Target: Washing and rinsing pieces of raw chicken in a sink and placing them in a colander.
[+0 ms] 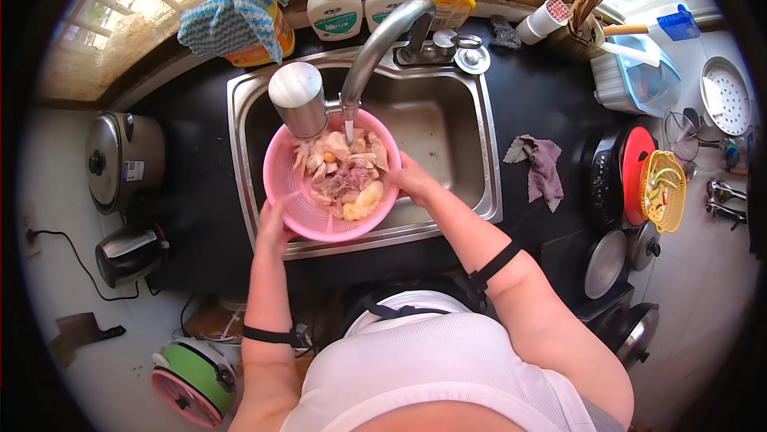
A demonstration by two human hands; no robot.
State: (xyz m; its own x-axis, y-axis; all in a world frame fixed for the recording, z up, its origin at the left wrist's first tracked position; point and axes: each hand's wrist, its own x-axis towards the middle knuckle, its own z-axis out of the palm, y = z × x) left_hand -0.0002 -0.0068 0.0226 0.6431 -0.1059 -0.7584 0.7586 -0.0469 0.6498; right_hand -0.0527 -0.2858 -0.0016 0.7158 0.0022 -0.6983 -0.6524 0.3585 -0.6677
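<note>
Between my hands is a pink plastic colander (277,159), held over the left part of a stainless steel sink (419,114). My left hand (272,225) grips its lower left rim, and my right hand (413,179) grips the right rim. Raw meat pieces (350,177), apparently poultry, fill much of it, with yellow fat and a small round orange-yellow piece among them. Water runs onto the meat from the curved faucet (383,30). A cylindrical metal filter (298,99) on the spout hides part of the colander's far rim.
Spray bottles (334,0) and a blue striped cloth (233,15) stand behind the sink. A purple rag (544,171) lies on the black counter to the right, near a yellow basket (662,192). At left are a rice cooker (123,156) and an electric kettle (129,254).
</note>
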